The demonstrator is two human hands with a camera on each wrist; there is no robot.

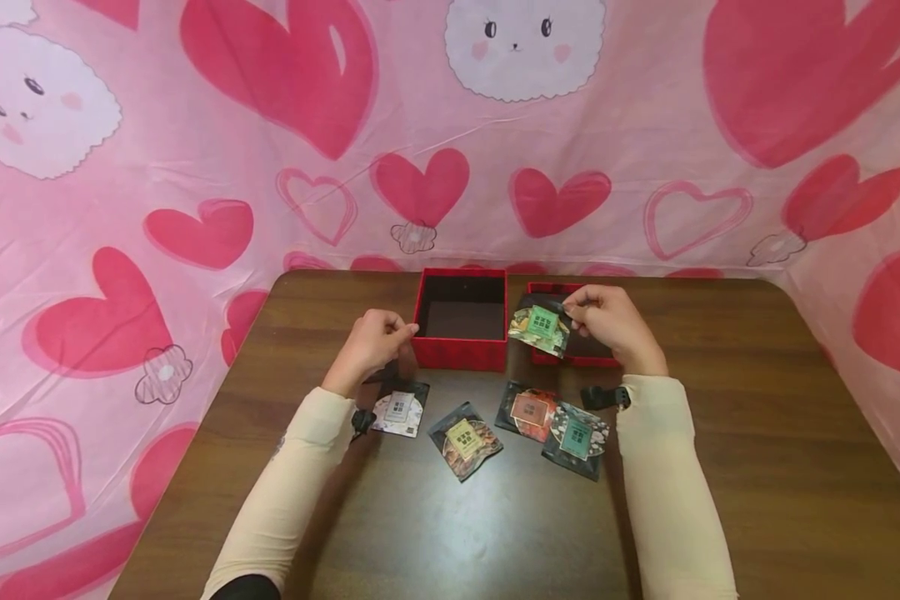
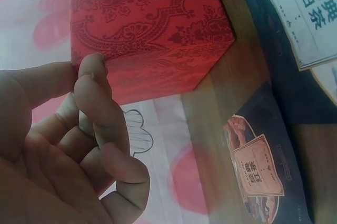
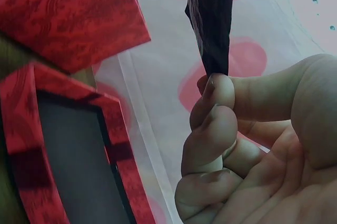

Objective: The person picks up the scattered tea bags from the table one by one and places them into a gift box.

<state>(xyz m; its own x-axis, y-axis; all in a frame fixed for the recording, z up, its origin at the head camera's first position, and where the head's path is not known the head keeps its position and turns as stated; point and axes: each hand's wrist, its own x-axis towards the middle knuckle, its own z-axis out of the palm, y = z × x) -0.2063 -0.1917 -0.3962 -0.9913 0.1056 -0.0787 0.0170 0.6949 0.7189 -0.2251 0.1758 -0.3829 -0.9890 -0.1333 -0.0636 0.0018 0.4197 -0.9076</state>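
My left hand (image 1: 375,342) pinches the left front corner of a deep red patterned box (image 1: 461,354) between thumb and index finger; the other fingers curl loosely in the left wrist view. The box stands open-topped, its dark inside bare. With thumb and index fingertip, my right hand (image 1: 611,321) grips a tea sachet with a green label (image 1: 540,327) by its upper corner. That sachet hangs in front of a shallow red tray or lid (image 1: 570,361) with a dark inside. In the right wrist view the sachet (image 3: 213,24) appears edge-on.
Several sachets lie flat before the boxes: one white-labelled (image 1: 400,408), one yellow-labelled (image 1: 465,439), one orange-labelled (image 1: 528,409) and one teal-labelled (image 1: 576,437). The last two overlap. A brown wooden table (image 1: 742,433) bears everything, with a pink heart-printed cloth (image 1: 480,125) behind.
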